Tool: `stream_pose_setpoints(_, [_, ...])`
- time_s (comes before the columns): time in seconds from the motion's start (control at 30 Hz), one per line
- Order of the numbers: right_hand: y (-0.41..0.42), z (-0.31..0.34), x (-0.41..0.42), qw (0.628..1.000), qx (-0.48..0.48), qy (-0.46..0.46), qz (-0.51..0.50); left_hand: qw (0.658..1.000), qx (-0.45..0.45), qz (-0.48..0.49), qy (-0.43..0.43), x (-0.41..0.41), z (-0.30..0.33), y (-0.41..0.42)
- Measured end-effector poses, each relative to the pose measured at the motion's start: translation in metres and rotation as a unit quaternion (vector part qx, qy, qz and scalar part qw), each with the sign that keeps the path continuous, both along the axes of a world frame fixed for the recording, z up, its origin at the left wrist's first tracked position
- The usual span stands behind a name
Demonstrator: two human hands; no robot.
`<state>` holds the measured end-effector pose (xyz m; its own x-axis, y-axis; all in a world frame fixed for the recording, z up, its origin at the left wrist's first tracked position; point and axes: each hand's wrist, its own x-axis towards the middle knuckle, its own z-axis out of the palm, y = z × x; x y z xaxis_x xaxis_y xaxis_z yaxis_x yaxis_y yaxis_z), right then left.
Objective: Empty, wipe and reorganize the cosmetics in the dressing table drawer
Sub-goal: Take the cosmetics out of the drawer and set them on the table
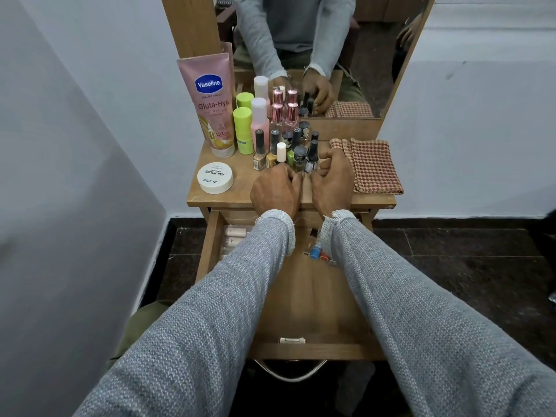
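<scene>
Several small nail polish bottles (293,149) stand bunched on the dressing table top (240,195). My left hand (275,191) and my right hand (332,179) lie side by side at the near edge of this bunch, fingers curled against the front bottles. The right fingers wrap round a dark-capped bottle (312,156); what the left fingers hold is hidden. Below, the wooden drawer (304,299) is pulled out, with pale tubes (236,234) at its back left and small blue and red items (319,254) at the back middle, partly under my sleeves.
A pink Vaseline tube (210,100), two lime-green bottles (243,129), a pink bottle (260,120) and two rose-capped bottles (284,114) stand behind the polishes. A white round tub (215,177) lies front left. A folded checked cloth (371,165) lies right. A mirror (325,40) rises behind.
</scene>
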<state>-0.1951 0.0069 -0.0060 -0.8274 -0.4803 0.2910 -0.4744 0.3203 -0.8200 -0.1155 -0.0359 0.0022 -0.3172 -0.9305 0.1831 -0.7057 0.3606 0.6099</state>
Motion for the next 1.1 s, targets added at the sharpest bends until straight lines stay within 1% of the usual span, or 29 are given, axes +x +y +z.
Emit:
stream_pose_setpoints(0.3, [0.000, -0.001, 0.000, 1.000, -0.005, -0.012, 0.003, 1.000, 0.006, 0.000, -0.006, -0.001, 0.001, -0.002])
stream_pose_setpoints(0.53, [0.006, -0.001, 0.001, 0.999, -0.015, -0.019, 0.030, 0.999, -0.011, -0.023, 0.022, 0.009, -0.003, -0.001])
stream_pose_setpoints(0.63, [0.014, 0.002, 0.002, 0.998, -0.010, -0.033, 0.053, 0.998, -0.021, -0.054, 0.033, 0.016, -0.007, 0.000])
stream_pose_setpoints(0.7, [0.025, 0.005, 0.000, 0.995, 0.007, -0.045, 0.088, 0.995, -0.028, -0.082, 0.045, 0.023, -0.009, 0.000])
stream_pose_setpoints(0.87, [0.063, 0.013, -0.011, 0.978, 0.087, -0.005, 0.190, 0.981, -0.031, -0.165, 0.096, 0.042, -0.014, 0.000])
stream_pose_setpoints(0.93, [0.075, 0.016, -0.014, 0.970, 0.097, 0.017, 0.221, 0.972, -0.041, -0.200, 0.117, 0.050, -0.017, 0.002])
stream_pose_setpoints(1.03, [0.089, 0.019, -0.015, 0.965, 0.104, 0.030, 0.241, 0.956, -0.077, -0.251, 0.127, 0.063, -0.026, 0.009])
stream_pose_setpoints(1.1, [0.098, 0.015, -0.013, 0.959, 0.122, 0.030, 0.255, 0.950, -0.088, -0.268, 0.133, 0.073, -0.035, 0.017])
